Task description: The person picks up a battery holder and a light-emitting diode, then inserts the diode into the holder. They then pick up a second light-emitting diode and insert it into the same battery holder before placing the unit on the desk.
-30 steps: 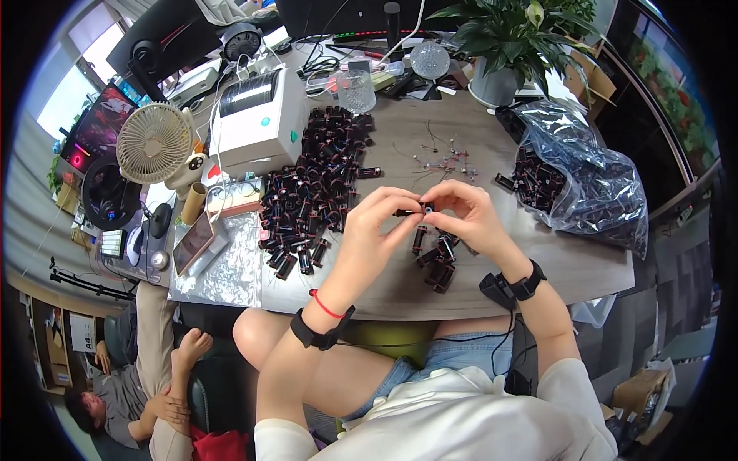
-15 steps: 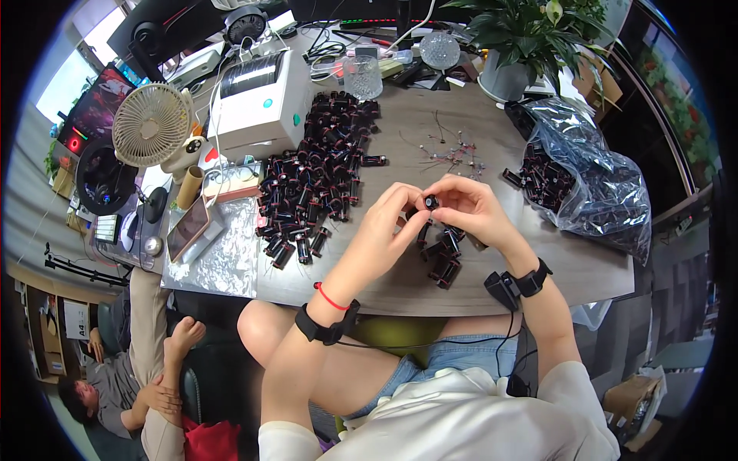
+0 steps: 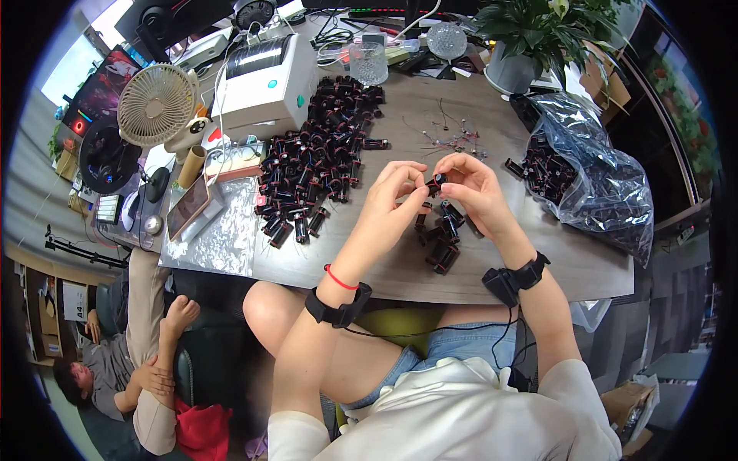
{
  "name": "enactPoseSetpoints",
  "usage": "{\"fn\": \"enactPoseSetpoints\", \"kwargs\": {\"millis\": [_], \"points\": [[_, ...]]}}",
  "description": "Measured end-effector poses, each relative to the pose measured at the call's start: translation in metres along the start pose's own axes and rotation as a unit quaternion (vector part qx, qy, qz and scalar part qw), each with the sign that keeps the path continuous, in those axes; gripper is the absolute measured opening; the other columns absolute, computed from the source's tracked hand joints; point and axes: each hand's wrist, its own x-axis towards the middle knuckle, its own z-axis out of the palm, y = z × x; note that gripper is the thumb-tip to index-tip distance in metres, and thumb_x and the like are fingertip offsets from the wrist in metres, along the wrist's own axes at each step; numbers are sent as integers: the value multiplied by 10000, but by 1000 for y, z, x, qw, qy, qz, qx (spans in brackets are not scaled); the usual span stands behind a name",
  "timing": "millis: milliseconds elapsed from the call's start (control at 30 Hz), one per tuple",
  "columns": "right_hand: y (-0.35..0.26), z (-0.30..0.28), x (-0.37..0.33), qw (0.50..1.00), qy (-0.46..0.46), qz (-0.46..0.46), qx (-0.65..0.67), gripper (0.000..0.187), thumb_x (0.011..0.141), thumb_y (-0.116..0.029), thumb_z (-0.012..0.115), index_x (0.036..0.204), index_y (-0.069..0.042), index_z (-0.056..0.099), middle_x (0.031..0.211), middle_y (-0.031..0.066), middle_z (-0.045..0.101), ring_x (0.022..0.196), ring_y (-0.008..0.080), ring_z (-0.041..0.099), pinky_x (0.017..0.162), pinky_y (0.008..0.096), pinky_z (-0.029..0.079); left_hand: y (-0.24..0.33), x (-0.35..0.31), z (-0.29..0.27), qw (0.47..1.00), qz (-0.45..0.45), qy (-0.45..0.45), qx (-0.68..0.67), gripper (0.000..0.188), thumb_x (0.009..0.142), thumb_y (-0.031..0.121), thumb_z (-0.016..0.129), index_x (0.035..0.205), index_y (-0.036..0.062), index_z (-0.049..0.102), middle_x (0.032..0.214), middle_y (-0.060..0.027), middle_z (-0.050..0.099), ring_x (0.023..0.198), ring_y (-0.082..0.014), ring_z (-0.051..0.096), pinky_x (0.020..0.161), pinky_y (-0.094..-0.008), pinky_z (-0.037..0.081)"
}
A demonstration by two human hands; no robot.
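Between my two hands, a small black cylindrical part (image 3: pixel 436 184) is held above the table. My left hand (image 3: pixel 393 194) pinches its near left side, thumb and forefinger together. My right hand (image 3: pixel 475 192) has its thumb and forefinger on the other end. Fingers partly cover the part, so its exact kind does not show. Under my hands lies a small group of similar black cylinders (image 3: pixel 442 253) with red marks. To their left spreads a large heap of the same cylinders (image 3: pixel 311 169), some with thin wires. Beyond my hands lie several loose thin wires with small ends (image 3: pixel 461 140).
A clear plastic bag (image 3: pixel 600 184) with more cylinders lies at the right. A white printer (image 3: pixel 265 96), a fan (image 3: pixel 157 105) and a phone (image 3: pixel 188 209) stand or lie at the left. A potted plant (image 3: pixel 511 69) stands at the back. Another person (image 3: pixel 115 376) sits at the lower left.
My view has shifted a little, so the table sits higher. My fingers have turned the held cylinder, and its end now faces more toward my right hand.
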Motion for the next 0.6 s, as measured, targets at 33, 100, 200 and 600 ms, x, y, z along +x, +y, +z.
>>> {"fn": "enactPoseSetpoints", "kwargs": {"millis": [33, 100, 200, 600], "points": [[2, -1, 0, 1000, 10, 3, 2, 225, 834, -1, 655, 1049, -27, 593, 1017, 45, 592, 899, 115, 576, 801, 249, 470, 0, 0, 0, 1000, -7, 0, -6, 100, 953, 86, 524, 938, -10, 501, 1252, -88, 439, 898, -101, 561, 784, -295, 574], [3, 0, 0, 1000, 20, 7, 4, 218, 840, -3, 653, 1048, -27, 594, 1006, 43, 605, 898, 112, 579, 800, 251, 472, -3, 0, -1, 1000, -13, 16, -10, 95, 951, 84, 526, 934, -6, 503, 1258, -89, 444, 891, -101, 563, 782, -290, 568], [8, 6, 0, 999, 36, -8, 2, 204, 850, -6, 649, 1046, -24, 596, 980, 38, 630, 899, 104, 586, 797, 257, 479, -9, -4, -1, 998, -27, 47, -21, 86, 948, 80, 531, 925, 1, 508, 1270, -93, 452, 877, -100, 568, 779, -278, 554], [9, 3, 11, 998, 22, -26, -59, 219, 871, -29, 642, 1084, -5, 598, 1014, 43, 617, 916, 110, 584, 816, 260, 479, -10, 11, -17, 996, 44, 61, 57, 156, 881, 113, 654, 970, -15, 649, 1116, -98, 586, 921, -145, 627, 747, -260, 511]]}}
